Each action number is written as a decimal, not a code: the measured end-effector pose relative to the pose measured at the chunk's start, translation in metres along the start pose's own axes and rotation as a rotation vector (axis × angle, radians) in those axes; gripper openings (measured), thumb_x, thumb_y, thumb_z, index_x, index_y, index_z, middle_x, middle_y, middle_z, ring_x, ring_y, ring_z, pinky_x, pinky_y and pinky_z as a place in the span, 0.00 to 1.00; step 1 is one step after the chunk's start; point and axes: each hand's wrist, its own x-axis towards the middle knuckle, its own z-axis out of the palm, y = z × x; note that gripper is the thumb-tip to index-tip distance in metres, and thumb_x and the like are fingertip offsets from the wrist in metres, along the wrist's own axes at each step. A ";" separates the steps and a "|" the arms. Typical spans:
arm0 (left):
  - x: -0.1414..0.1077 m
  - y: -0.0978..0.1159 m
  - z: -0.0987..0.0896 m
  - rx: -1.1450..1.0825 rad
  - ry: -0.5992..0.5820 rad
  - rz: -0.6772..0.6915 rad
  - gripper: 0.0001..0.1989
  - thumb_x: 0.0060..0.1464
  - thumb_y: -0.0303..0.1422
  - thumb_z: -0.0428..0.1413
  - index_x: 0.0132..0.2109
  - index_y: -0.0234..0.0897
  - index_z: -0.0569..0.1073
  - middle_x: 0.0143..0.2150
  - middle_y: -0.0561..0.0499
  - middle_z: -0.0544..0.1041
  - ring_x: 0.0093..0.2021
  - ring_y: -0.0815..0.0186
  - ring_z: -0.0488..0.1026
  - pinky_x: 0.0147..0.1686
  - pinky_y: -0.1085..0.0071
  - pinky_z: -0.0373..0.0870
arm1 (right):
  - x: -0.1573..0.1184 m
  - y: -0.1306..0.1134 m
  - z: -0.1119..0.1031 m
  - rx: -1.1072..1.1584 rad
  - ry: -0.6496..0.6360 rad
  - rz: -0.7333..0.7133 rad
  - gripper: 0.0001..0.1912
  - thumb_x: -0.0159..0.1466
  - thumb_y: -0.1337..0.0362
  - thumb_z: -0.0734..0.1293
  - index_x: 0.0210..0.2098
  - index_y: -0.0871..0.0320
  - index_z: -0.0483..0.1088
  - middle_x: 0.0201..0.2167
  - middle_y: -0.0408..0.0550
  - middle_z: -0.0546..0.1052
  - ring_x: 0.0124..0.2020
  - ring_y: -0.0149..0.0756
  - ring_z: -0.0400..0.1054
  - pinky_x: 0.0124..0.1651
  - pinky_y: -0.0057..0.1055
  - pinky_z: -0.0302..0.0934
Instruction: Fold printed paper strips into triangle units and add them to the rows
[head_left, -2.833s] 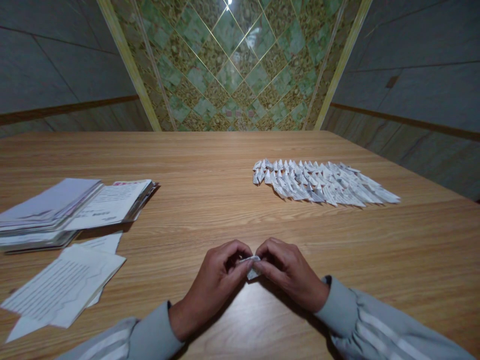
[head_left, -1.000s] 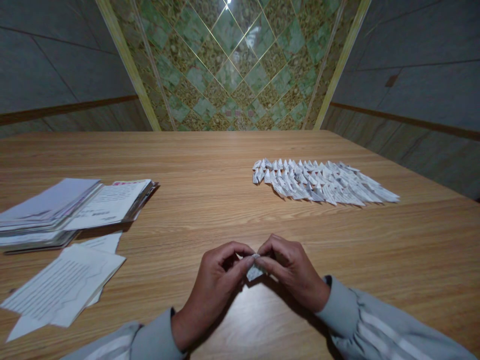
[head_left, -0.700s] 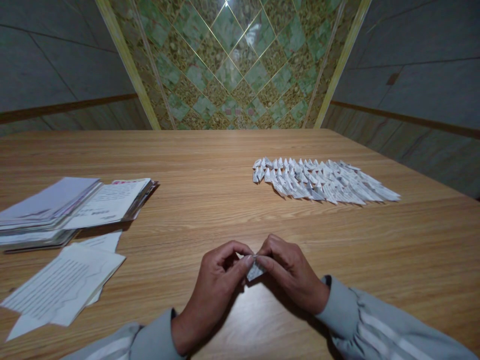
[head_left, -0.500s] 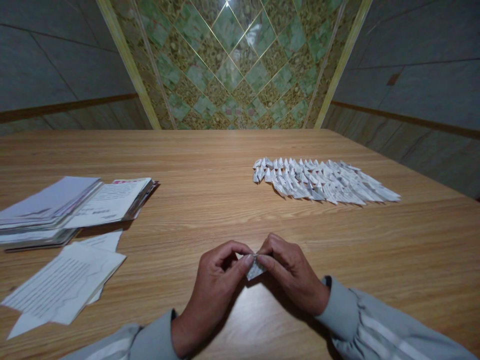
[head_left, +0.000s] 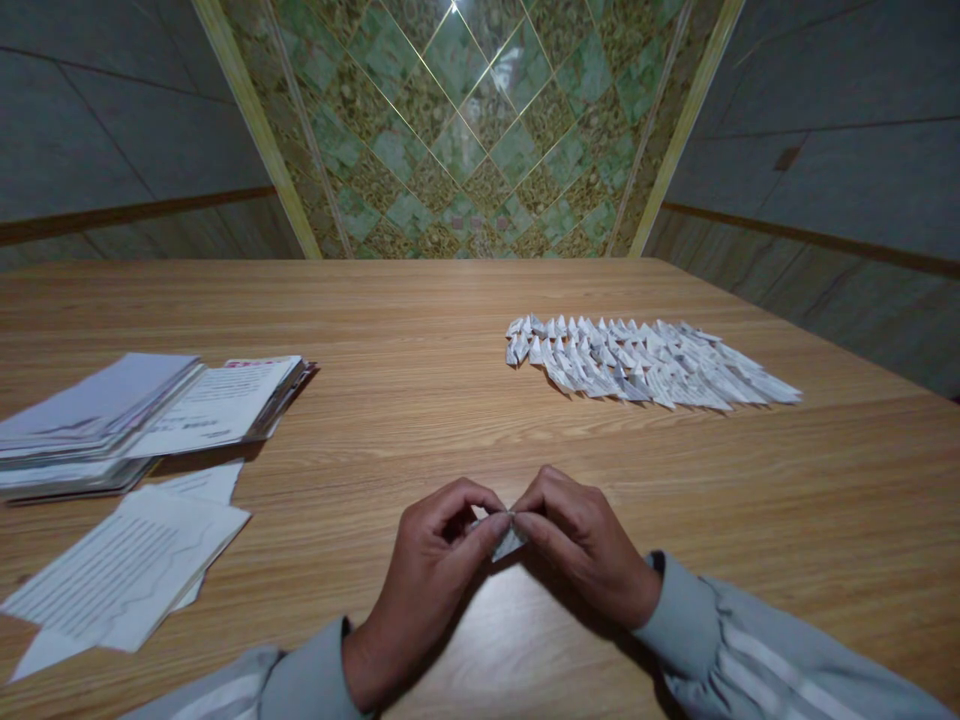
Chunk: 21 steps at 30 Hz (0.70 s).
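Note:
A small piece of folded paper (head_left: 509,543) with print on it is pinched between my two hands, just above the wooden table (head_left: 390,400). My left hand (head_left: 442,560) grips its left side between thumb and forefinger. On the other side, the thumb and fingers of my right hand (head_left: 581,540) are closed on it, and the two thumbs nearly meet at its upper edge. Much of the paper is hidden behind the thumbs. Only a pointed lower part shows.
Rows of small folded paper pieces (head_left: 637,365) stand on the table at the far right. An open stack of papers or booklets (head_left: 217,405) lies at the left. Nearer to me are loose printed sheets (head_left: 127,570). A tiled wall (head_left: 465,150) rises behind the table.
Both hands stay in nearly the same place. The thumbs have shifted slightly on the paper, and a little less of it shows below them.

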 end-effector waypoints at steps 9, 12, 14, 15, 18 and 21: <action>-0.002 0.001 0.002 -0.147 0.100 -0.044 0.10 0.55 0.37 0.60 0.30 0.36 0.75 0.22 0.55 0.72 0.20 0.71 0.65 0.20 0.77 0.63 | -0.002 -0.008 0.002 0.001 0.126 0.048 0.12 0.70 0.64 0.60 0.30 0.56 0.66 0.26 0.42 0.69 0.30 0.33 0.64 0.33 0.29 0.55; 0.001 0.004 0.002 -0.188 0.215 -0.051 0.10 0.54 0.37 0.61 0.31 0.35 0.74 0.22 0.56 0.71 0.20 0.72 0.65 0.19 0.79 0.63 | -0.004 -0.005 0.001 0.052 0.243 0.129 0.11 0.70 0.63 0.60 0.31 0.56 0.66 0.26 0.42 0.69 0.29 0.32 0.64 0.32 0.28 0.56; 0.004 0.005 0.002 -0.211 0.260 -0.042 0.10 0.53 0.38 0.62 0.32 0.35 0.73 0.26 0.54 0.75 0.22 0.73 0.66 0.19 0.79 0.63 | -0.004 -0.002 0.000 0.090 0.278 0.161 0.10 0.70 0.62 0.60 0.32 0.56 0.66 0.26 0.41 0.69 0.28 0.32 0.64 0.31 0.28 0.57; 0.005 0.005 0.002 -0.232 0.265 -0.050 0.11 0.54 0.39 0.61 0.33 0.35 0.72 0.29 0.52 0.77 0.21 0.73 0.66 0.19 0.80 0.63 | -0.004 -0.001 0.000 0.100 0.287 0.168 0.09 0.70 0.62 0.60 0.33 0.56 0.66 0.26 0.41 0.69 0.27 0.31 0.64 0.30 0.28 0.57; 0.007 0.002 0.001 -0.300 0.254 -0.106 0.13 0.58 0.42 0.58 0.37 0.38 0.67 0.32 0.52 0.79 0.18 0.75 0.63 0.16 0.80 0.61 | -0.003 0.003 0.001 0.094 0.337 0.168 0.09 0.70 0.62 0.59 0.34 0.56 0.66 0.25 0.41 0.69 0.26 0.31 0.63 0.29 0.27 0.57; 0.006 -0.002 0.001 -0.323 0.237 -0.119 0.14 0.59 0.44 0.57 0.39 0.40 0.63 0.23 0.58 0.75 0.17 0.72 0.65 0.15 0.80 0.63 | -0.003 0.006 0.001 0.091 0.377 0.171 0.09 0.69 0.62 0.59 0.33 0.56 0.66 0.25 0.41 0.69 0.26 0.31 0.64 0.28 0.26 0.57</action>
